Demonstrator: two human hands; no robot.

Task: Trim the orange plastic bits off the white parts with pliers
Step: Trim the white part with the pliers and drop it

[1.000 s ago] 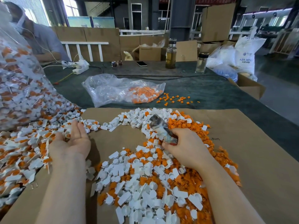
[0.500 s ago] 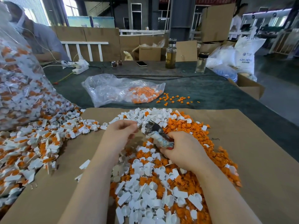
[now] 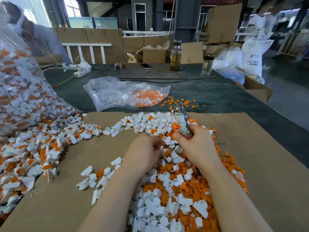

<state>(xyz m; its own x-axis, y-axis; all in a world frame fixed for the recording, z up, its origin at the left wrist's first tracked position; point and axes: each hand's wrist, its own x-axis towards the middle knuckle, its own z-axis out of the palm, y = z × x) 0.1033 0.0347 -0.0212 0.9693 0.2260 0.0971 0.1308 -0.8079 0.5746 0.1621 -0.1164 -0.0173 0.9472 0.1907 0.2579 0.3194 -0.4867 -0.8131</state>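
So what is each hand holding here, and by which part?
The right hand grips the pliers by their handles, nose pointing up and away. The left hand has its fingers curled over the trimmed pile; whether it holds a part cannot be told.

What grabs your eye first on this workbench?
The mound of white parts and orange bits spread over the brown cardboard sheet in the foreground. Above it, the right hand grips pliers pointing upward, beside the left hand. At far left bulges a big clear bag of untrimmed parts.
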